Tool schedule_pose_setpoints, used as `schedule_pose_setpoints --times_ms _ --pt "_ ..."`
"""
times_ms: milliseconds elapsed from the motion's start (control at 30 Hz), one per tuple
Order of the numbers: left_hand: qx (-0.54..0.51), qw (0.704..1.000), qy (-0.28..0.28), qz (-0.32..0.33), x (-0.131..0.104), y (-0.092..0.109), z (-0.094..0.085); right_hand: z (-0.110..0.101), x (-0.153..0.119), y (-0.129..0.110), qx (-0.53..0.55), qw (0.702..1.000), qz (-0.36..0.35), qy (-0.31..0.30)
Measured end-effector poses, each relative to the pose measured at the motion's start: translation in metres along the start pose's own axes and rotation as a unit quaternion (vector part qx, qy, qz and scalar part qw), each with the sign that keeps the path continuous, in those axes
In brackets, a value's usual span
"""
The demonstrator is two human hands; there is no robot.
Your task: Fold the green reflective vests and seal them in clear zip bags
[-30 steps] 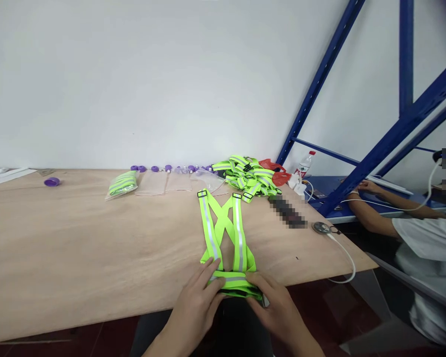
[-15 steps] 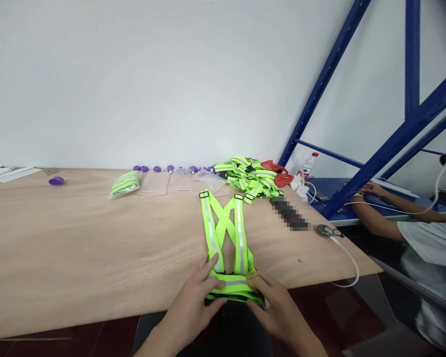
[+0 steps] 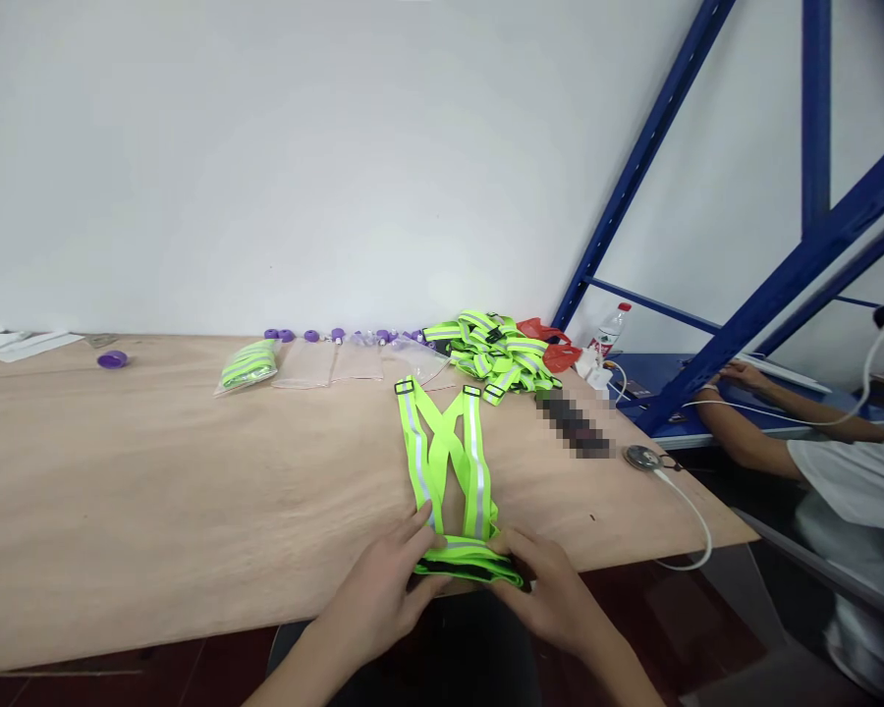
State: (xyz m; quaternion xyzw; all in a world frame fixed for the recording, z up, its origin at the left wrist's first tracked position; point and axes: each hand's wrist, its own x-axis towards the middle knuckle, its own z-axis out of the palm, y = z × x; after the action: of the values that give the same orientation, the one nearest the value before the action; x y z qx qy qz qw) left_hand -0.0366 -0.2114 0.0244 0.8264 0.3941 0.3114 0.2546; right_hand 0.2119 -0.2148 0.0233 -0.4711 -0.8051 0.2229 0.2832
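A neon-yellow reflective vest (image 3: pixel 477 471) made of straps with silver stripes lies at the table's front edge. Its two shoulder straps cross in an X and point away from me, with a black buckle at each far end. The near part is folded into a flat band. My left hand (image 3: pixel 394 574) grips this band at its left end, thumb below and fingers on top. At the right end my right hand (image 3: pixel 534 579) pinches it the same way. The layers inside the fold are partly hidden by my fingers.
Behind lies a heap of similar vests (image 3: pixel 493 349) beside a red plastic bag (image 3: pixel 560 355). A bagged vest (image 3: pixel 248 365), clear bags (image 3: pixel 358 363) and purple pieces (image 3: pixel 113 359) lie further left. A cabled round device (image 3: pixel 642 457) sits right. Another person's arm (image 3: pixel 751 432) is beyond the blue rack (image 3: pixel 707 363).
The folded band has tilted and moved slightly away from me, so its dark lower edge shows more. Both hands have moved with it and keep their hold.
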Motion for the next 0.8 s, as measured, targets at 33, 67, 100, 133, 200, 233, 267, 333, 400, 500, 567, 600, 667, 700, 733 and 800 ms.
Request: schedule_pose_setpoints --times_ms 33,67,100,133,200,233,267,333,400,500,567,600,667,700,733,800 --pt "0.003 1.0 -0.004 -0.015 0.002 0.0 -0.002 -0.001 0.002 0.001 0.011 1.0 0.006 0.005" --pt "0.007 0.999 -0.007 -0.033 0.004 0.0 -0.003 -0.001 0.005 0.002 0.021 1.0 0.014 0.01" --pt "0.016 0.998 -0.009 -0.052 0.007 -0.001 -0.005 -0.002 0.008 0.003 0.029 0.999 0.024 0.016" --pt "0.028 0.997 -0.008 -0.068 0.01 -0.003 -0.006 -0.003 0.011 0.004 0.035 0.999 0.035 0.02" --pt "0.055 0.995 0.0 -0.083 0.017 -0.007 -0.007 -0.004 0.017 0.005 0.041 0.997 0.057 0.02" --pt "0.068 0.994 0.006 -0.087 0.02 -0.01 -0.006 -0.005 0.02 0.005 0.043 0.997 0.069 0.018" --pt "0.082 0.993 0.012 -0.089 0.023 -0.013 -0.005 -0.005 0.023 0.005 0.046 0.996 0.079 0.017" --pt "0.11 0.99 0.024 -0.09 0.027 -0.018 -0.001 -0.006 0.028 0.007 0.052 0.994 0.091 0.017" --pt "0.141 0.985 0.042 -0.088 0.03 -0.021 0.004 -0.006 0.033 0.01 0.059 0.993 0.1 0.016" --pt "0.193 0.974 0.07 -0.091 0.032 -0.024 0.011 -0.004 0.04 0.018 0.063 0.991 0.112 0.021" --pt "0.221 0.967 0.074 -0.102 0.032 -0.024 0.014 -0.002 0.045 0.022 0.061 0.992 0.108 0.032" --pt "0.23 0.964 0.071 -0.109 0.033 -0.024 0.015 -0.001 0.046 0.024 0.058 0.993 0.097 0.038" --pt "0.239 0.961 0.066 -0.119 0.033 -0.025 0.017 0.002 0.047 0.026 0.052 0.995 0.069 0.047" --pt "0.24 0.961 0.066 -0.12 0.032 -0.025 0.018 0.003 0.047 0.027 0.048 0.996 0.055 0.049" --pt "0.239 0.962 0.07 -0.115 0.032 -0.026 0.019 0.005 0.046 0.028 0.042 0.997 0.044 0.052" --pt "0.242 0.962 0.084 -0.091 0.031 -0.029 0.021 0.009 0.043 0.031 0.021 0.997 0.029 0.061"
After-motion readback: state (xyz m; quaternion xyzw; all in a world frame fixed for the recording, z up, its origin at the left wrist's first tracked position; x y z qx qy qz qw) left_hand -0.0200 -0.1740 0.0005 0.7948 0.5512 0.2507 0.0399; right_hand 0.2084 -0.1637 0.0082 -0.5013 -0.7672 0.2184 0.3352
